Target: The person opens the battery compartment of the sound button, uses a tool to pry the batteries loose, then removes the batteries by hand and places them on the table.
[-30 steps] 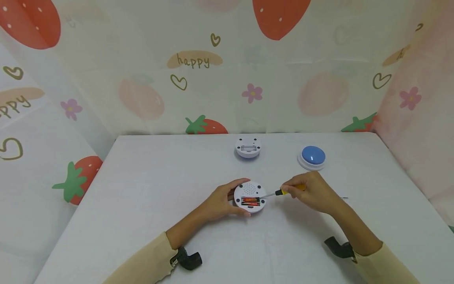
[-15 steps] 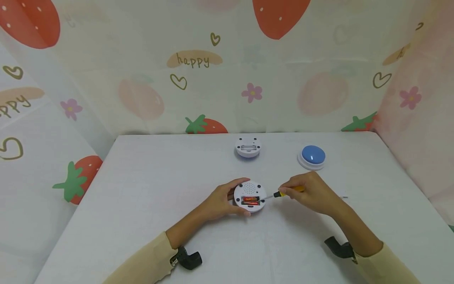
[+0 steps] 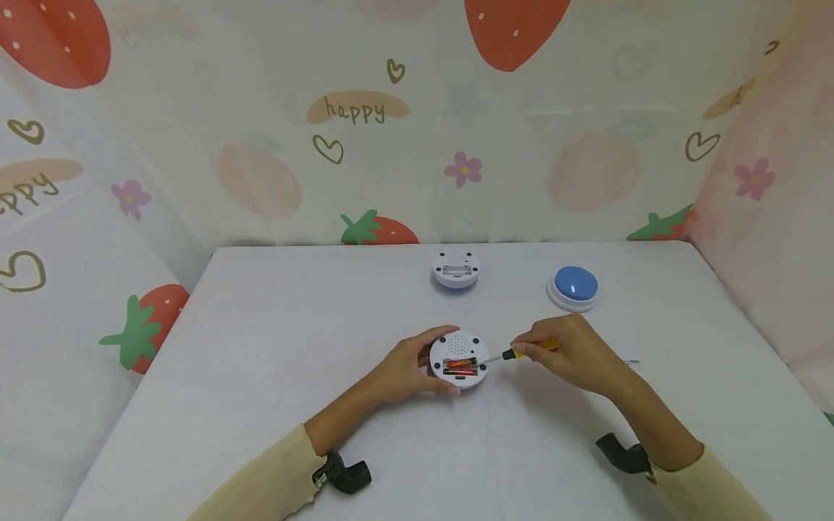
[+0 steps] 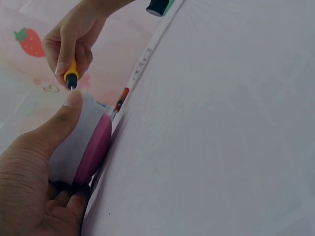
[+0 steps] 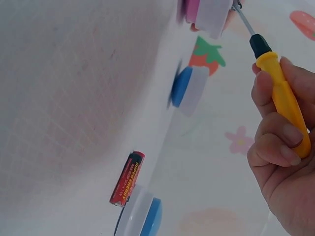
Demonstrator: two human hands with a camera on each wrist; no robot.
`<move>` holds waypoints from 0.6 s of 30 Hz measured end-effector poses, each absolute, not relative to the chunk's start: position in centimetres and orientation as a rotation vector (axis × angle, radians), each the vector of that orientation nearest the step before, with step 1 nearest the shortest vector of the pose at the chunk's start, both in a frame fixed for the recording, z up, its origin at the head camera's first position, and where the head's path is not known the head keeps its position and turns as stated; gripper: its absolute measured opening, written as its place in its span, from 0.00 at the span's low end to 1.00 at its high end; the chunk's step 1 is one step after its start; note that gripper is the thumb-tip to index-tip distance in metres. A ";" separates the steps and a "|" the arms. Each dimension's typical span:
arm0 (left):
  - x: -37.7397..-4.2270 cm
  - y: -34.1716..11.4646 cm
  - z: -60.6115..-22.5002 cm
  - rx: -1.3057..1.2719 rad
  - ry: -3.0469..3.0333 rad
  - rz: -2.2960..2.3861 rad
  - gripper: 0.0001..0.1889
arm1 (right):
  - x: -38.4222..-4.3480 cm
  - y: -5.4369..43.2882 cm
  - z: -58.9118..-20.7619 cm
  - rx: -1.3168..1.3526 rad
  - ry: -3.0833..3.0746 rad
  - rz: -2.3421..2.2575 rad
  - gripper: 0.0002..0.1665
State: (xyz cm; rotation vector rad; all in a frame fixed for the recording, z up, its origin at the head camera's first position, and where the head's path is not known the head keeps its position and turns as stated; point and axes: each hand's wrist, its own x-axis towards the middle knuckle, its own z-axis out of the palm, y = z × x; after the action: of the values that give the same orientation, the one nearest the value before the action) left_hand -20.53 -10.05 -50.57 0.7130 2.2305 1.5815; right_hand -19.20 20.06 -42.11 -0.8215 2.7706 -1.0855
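Note:
My left hand (image 3: 405, 370) grips a round white push-button device (image 3: 459, 341) by its left side, thumb at the near edge and fingers round the far edge. Its underside faces up, showing speaker holes and an uncovered compartment with red batteries (image 3: 460, 367). Below the white base, a pink button (image 4: 98, 147) shows in the left wrist view. My right hand (image 3: 573, 354) holds a screwdriver (image 5: 288, 105) by its yellow handle. The metal shaft (image 3: 494, 359) slants down to the left, its tip at the right end of the battery compartment.
A second white device (image 3: 456, 275) lies upside down at the back, its battery bay uncovered. Right of it stands a blue-topped button device (image 3: 576, 284). One loose red and black battery (image 5: 127, 179) lies on the white table (image 3: 293, 311), near a blue-topped device in the right wrist view.
The screwdriver has shifted slightly left, and its tip has dipped and risen a little at the batteries' right end. The left hand and the device stay nearly still.

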 end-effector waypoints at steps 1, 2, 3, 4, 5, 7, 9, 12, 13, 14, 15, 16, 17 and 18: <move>-20.5 -10.0 -50.5 0.711 2.231 1.580 0.51 | -19.2 20.1 -42.1 -0.821 2.773 -1.082 0.06; -20.5 -10.0 -50.5 0.708 2.232 1.579 0.51 | -19.2 20.1 -42.0 -0.822 2.775 -1.079 0.06; -20.5 -10.0 -50.5 0.705 2.233 1.578 0.51 | -19.2 20.2 -42.0 -0.822 2.777 -1.077 0.06; -20.5 -10.0 -50.5 0.701 2.236 1.574 0.51 | -19.1 20.2 -41.9 -0.823 2.778 -1.077 0.06; -20.5 -10.0 -50.5 0.698 2.239 1.572 0.51 | -19.1 20.3 -41.9 -0.825 2.781 -1.074 0.06; -20.5 -10.0 -50.5 0.688 2.233 1.580 0.51 | -19.2 20.4 -41.8 -0.833 2.786 -1.067 0.06; -20.5 -10.0 -50.5 0.684 2.226 1.589 0.51 | -19.2 20.5 -41.6 -0.842 2.789 -1.056 0.06; -20.5 -10.0 -50.6 0.679 2.213 1.603 0.51 | -19.2 20.7 -41.3 -0.848 2.791 -1.039 0.06; -20.5 -10.0 -50.6 0.681 2.213 1.602 0.51 | -19.1 20.8 -41.1 -0.845 2.790 -1.037 0.06; -20.5 -10.0 -50.5 0.682 2.213 1.601 0.51 | -19.1 20.9 -41.0 -0.842 2.790 -1.037 0.06; -20.4 -10.0 -50.5 0.682 2.215 1.600 0.51 | -19.0 20.9 -40.9 -0.839 2.789 -1.038 0.06; -20.4 -10.0 -50.5 0.683 2.218 1.597 0.51 | -19.0 20.9 -40.7 -0.838 2.785 -1.044 0.06; -20.4 -10.0 -50.5 0.684 2.222 1.593 0.51 | -18.9 20.9 -40.7 -0.839 2.784 -1.047 0.06; -20.4 -10.0 -50.5 0.685 2.225 1.591 0.51 | -18.9 20.9 -40.6 -0.841 2.781 -1.049 0.07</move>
State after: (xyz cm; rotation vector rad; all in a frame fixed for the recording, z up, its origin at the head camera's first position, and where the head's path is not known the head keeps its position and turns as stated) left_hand -20.38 -10.01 -50.49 0.6847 2.2253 1.5908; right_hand -18.87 20.87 -40.60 -0.8414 2.7812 -1.0492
